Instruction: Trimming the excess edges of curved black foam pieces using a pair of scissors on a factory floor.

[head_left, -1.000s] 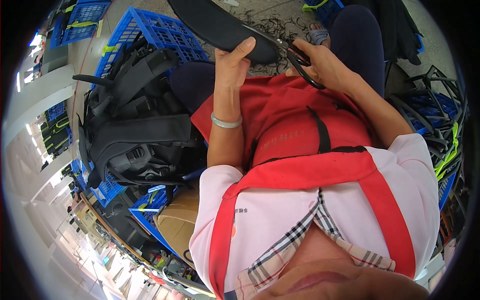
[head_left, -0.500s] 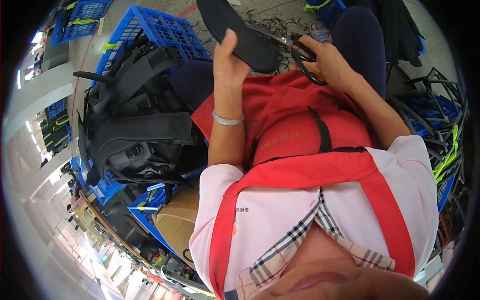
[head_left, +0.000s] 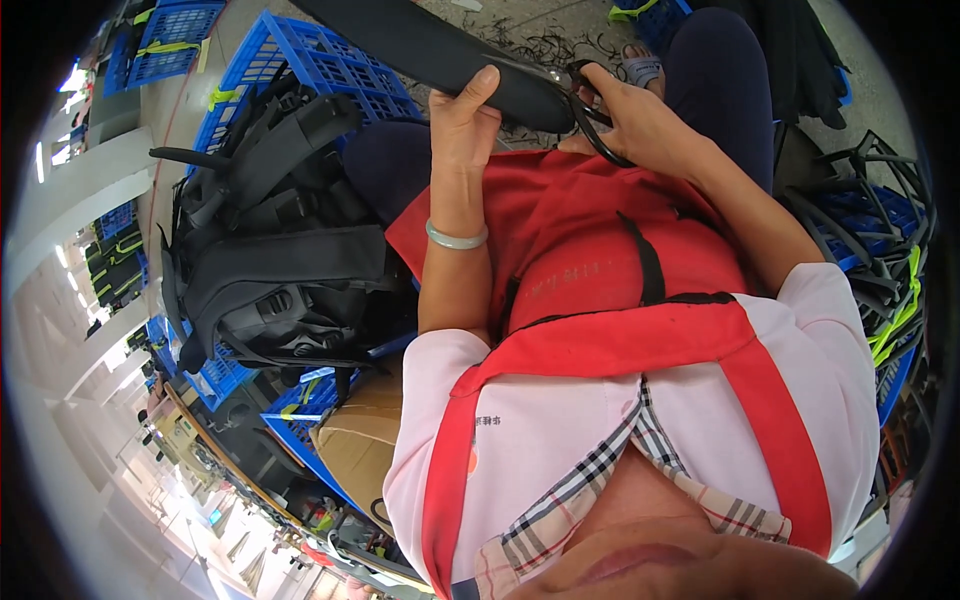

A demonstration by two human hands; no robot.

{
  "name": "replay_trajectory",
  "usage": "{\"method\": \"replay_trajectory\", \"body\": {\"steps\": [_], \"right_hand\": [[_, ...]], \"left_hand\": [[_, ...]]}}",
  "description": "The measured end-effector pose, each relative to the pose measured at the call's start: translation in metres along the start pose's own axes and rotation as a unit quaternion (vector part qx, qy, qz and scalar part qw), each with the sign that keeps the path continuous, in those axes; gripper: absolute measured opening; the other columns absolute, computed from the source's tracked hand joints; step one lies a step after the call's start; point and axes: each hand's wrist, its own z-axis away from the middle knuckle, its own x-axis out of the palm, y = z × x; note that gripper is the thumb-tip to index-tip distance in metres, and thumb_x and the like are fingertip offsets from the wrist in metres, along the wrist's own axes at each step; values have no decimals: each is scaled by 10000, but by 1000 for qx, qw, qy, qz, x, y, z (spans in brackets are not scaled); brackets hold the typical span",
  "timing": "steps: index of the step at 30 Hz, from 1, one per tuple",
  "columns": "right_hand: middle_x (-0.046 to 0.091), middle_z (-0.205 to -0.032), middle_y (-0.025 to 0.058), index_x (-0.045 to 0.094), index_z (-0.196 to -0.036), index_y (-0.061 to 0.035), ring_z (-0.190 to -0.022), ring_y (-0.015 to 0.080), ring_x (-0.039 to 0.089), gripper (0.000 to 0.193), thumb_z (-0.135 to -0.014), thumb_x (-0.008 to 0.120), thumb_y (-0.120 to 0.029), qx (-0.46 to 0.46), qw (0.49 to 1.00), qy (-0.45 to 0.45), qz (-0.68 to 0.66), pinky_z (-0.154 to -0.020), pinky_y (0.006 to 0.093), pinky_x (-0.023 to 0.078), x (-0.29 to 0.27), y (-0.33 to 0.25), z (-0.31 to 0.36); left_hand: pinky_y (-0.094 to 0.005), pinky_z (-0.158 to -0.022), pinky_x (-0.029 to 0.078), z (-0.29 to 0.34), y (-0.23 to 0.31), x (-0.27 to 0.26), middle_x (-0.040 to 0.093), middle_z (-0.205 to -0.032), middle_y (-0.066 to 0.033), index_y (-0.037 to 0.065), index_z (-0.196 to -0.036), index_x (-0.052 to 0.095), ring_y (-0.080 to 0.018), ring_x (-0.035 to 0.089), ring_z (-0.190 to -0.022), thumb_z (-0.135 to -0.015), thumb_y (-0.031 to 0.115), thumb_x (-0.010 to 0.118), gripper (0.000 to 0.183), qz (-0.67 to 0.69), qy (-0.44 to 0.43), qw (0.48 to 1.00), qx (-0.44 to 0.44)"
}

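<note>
A long, padded black strap (head_left: 420, 48) with a rounded end slants above my red apron (head_left: 590, 230). My left hand (head_left: 466, 120) grips its lower part, thumb on top. Black-handled scissors (head_left: 597, 135) are in my right hand (head_left: 640, 118), fingers wrapped round the handle loops. Their metal pivot shows next to the strap's rounded end, and the blades lie along its far edge, mostly hidden. Whether the blades are parted I cannot make out.
A blue crate (head_left: 330, 70) stands at the far left, beside heaped black padded straps (head_left: 290, 260). Thin black trimmings (head_left: 555, 50) litter the floor ahead. Black frame-like parts fill another blue crate (head_left: 880, 225) at right. A cardboard box (head_left: 365, 440) sits at my left side.
The strap has tilted flatter, and its rounded end has shifted right. The scissors have come closer to that end along the far edge. My left hand still grips the strap.
</note>
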Motion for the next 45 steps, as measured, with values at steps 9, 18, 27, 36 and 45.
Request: {"method": "replay_trajectory", "body": {"steps": [9, 18, 27, 36, 45], "right_hand": [[598, -733, 237, 439, -1069, 13, -743, 426, 595, 558, -770, 734, -355, -7, 1000, 10, -7, -654, 449, 454, 13, 13, 0], [579, -788, 194, 386, -1163, -44, -731, 358, 562, 634, -746, 760, -341, 2, 998, -15, -54, -667, 401, 427, -3, 12, 10], [539, -743, 153, 463, -1053, 7, -693, 197, 521, 461, -794, 731, -264, 86, 988, -67, -112, -651, 313, 427, 7, 13, 0], [591, -865, 236, 413, -1160, 7, -791, 367, 597, 732, -721, 748, -474, -62, 997, 12, -45, -691, 406, 456, 5, 23, 7], [618, -772, 196, 458, -1094, 23, -752, 405, 602, 670, -734, 742, -466, 13, 999, -51, 2, -671, 410, 470, 2, 8, 6]], "left_hand": [[-350, -882, 492, 2, -3, 2, 650, -962, -32, 81, -996, 644, -176, 619, -922, -795, -37, 667, 234, 5, 7, 1000, -9], [-336, -870, 497, 1, -1, 1, 649, -950, -34, 79, -990, 639, -175, 623, -913, -800, -31, 666, 221, 22, 6, 1000, -14], [-345, -875, 493, 1, -7, 0, 637, -975, -32, 88, -1014, 622, -175, 616, -927, -804, -26, 662, 242, 12, 0, 1000, -11], [-358, -876, 495, 4, -6, 5, 640, -970, -42, 68, -1011, 615, -190, 618, -927, -808, -30, 654, 229, 26, 2, 999, -34], [-360, -881, 489, 5, -7, 7, 635, -965, -32, 78, -1012, 615, -187, 613, -923, -796, -29, 668, 247, 24, 13, 999, -34]]}}
